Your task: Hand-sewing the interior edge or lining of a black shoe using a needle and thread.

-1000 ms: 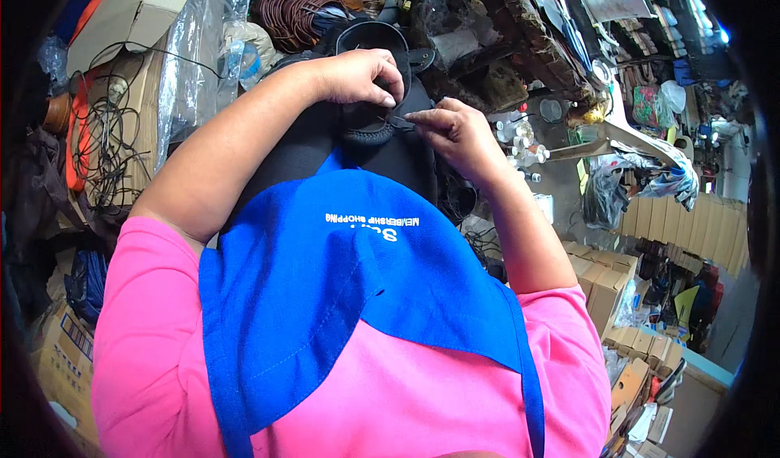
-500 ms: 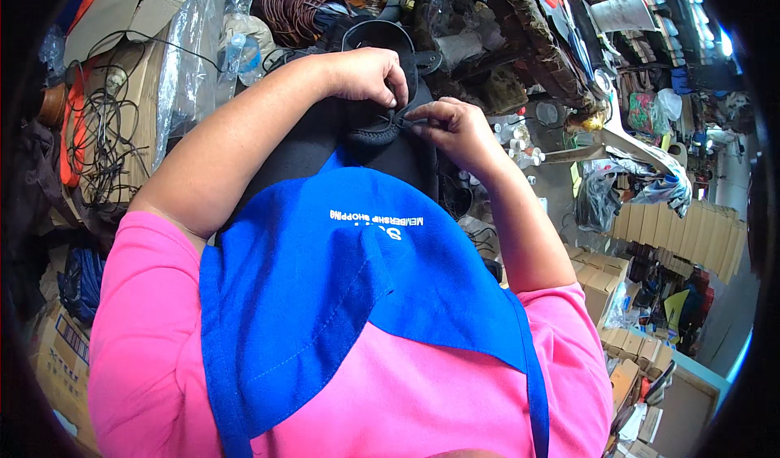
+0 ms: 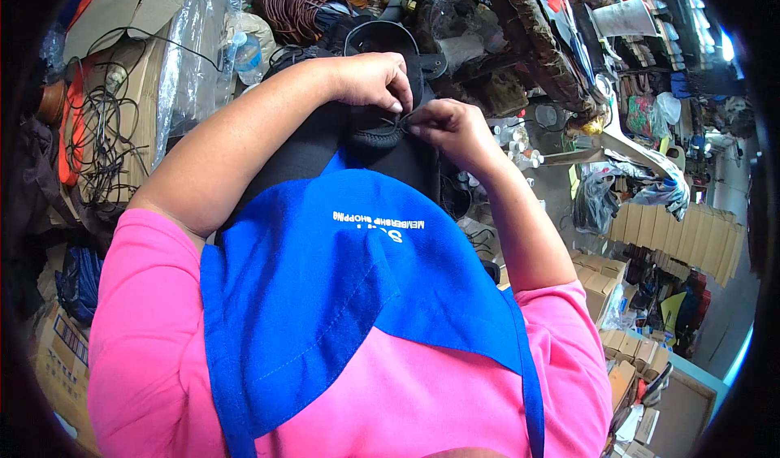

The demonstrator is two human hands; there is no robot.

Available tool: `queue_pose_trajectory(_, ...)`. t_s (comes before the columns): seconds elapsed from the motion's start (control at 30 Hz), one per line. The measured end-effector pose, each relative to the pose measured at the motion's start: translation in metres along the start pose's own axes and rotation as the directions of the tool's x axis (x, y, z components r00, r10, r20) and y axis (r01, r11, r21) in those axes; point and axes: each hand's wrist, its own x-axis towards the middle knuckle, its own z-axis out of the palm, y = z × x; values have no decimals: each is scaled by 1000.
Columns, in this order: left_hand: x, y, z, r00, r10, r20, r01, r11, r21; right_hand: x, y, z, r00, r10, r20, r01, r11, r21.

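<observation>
A black sandal with a braided-looking toe rests on my lap, its toe toward me and a round black strap or heel opening at the far end. My left hand reaches over it from the left, thumb and forefinger pinched at the sandal's upper; what lies between them is hidden. From the right, my right hand pinches a thin dark strand at the sandal's edge. The two sets of fingertips nearly meet there. Dark colours make the finer details hard to see.
A cardboard piece with tangled black cord stands at left, beside clear plastic wrap and a plastic bottle. Coiled brown cord lies beyond my hands. Several small white bottles and stacked boxes are at right.
My left hand has shifted slightly right. My right fingertips have come closer to the left ones at the sandal's edge, and the sandal has moved a little.
</observation>
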Motion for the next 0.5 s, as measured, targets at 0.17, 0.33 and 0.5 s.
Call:
queue_pose_trajectory(0.17,3,1,-3,994,94,46,-97,993,65,-3,27,-7,983,109,145,-138,970,202)
queue_pose_trajectory(0.33,3,0,-1,998,52,33,-55,996,72,2,39,-9,970,90,227,-148,957,250)
queue_pose_trajectory(0.5,0,-2,1,999,43,-1,-43,997,58,3,29,10,996,63,57,-78,945,317)
